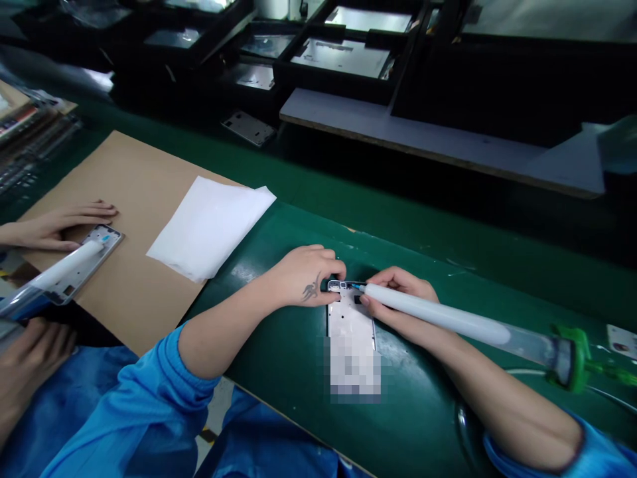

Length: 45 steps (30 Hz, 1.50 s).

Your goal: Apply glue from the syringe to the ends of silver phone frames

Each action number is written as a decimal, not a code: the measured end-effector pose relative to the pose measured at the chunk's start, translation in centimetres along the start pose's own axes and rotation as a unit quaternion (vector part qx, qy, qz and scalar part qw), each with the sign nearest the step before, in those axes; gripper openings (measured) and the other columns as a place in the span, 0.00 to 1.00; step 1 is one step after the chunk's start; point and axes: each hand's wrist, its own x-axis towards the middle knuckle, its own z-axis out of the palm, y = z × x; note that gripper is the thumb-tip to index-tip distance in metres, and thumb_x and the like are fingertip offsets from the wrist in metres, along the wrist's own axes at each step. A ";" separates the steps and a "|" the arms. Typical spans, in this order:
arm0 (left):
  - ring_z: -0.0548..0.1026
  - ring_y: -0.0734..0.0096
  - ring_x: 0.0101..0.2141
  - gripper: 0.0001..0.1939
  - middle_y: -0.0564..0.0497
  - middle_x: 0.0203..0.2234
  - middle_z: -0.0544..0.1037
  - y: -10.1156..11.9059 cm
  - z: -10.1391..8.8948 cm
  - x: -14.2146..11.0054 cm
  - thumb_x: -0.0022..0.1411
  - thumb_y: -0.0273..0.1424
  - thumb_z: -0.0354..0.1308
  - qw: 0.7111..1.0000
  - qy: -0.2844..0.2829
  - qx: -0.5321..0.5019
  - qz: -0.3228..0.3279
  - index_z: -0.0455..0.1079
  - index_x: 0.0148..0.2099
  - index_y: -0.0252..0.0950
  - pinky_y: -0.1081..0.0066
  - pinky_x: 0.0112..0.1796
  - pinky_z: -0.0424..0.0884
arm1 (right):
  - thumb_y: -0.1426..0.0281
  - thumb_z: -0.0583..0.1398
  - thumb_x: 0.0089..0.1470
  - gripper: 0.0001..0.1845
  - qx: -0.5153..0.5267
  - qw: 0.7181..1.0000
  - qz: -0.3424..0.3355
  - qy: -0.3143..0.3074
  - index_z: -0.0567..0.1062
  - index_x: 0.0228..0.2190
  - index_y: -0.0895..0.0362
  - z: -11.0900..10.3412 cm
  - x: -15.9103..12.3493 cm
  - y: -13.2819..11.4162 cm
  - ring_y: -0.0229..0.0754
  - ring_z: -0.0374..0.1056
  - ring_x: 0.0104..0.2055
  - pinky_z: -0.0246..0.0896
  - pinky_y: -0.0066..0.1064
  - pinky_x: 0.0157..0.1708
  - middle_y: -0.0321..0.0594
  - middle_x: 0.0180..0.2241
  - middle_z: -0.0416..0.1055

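White metal phone frame (351,325) is lying flat on the green counter (423,425), and the left hand (306,275) is pinching its top edge with closed fingers. The right hand (398,299) is gripping a white dispensing syringe (448,318), its tip touching the frame's top edge. At far left, a co-worker's hand (60,222) is resting beside another frame (92,255) on brown cardboard (134,199).

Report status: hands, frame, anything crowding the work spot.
Left hand pinning the phone frame at its top edge. Right hand holding the white dispenser syringe, tip at that edge. Co-worker's hand well left; white sheet apart.
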 end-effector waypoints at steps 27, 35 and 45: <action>0.77 0.69 0.30 0.14 0.53 0.27 0.77 -2.3 -1.1 -0.2 0.70 0.43 0.57 0.973 0.115 0.075 -0.185 0.71 0.40 0.36 0.69 0.33 0.69 | 0.63 0.60 0.67 0.16 -0.075 0.974 -0.190 -0.101 0.79 0.53 0.50 1.3 0.7 -0.3 0.56 0.76 0.56 0.70 0.48 0.57 0.45 0.52 0.80; 0.77 0.63 0.48 0.17 0.44 0.52 0.75 -1.9 -6.0 2.3 0.72 0.39 0.59 0.960 0.008 0.189 -0.207 0.71 0.57 0.36 0.58 0.49 0.77 | 0.62 0.56 0.68 0.18 0.054 0.991 -0.087 -0.087 0.73 0.56 0.52 1.2 1.8 1.8 0.39 0.77 0.27 0.76 0.32 0.32 0.40 0.40 0.83; 0.68 0.49 0.61 0.24 0.39 0.62 0.68 -12.8 -16.9 9.3 0.69 0.36 0.62 0.849 0.080 0.352 -0.385 0.67 0.63 0.34 0.42 0.60 0.67 | 0.58 0.58 0.66 0.18 0.150 0.979 -0.046 -0.132 0.73 0.55 0.48 1.3 2.7 2.4 0.36 0.73 0.25 0.72 0.29 0.29 0.37 0.37 0.81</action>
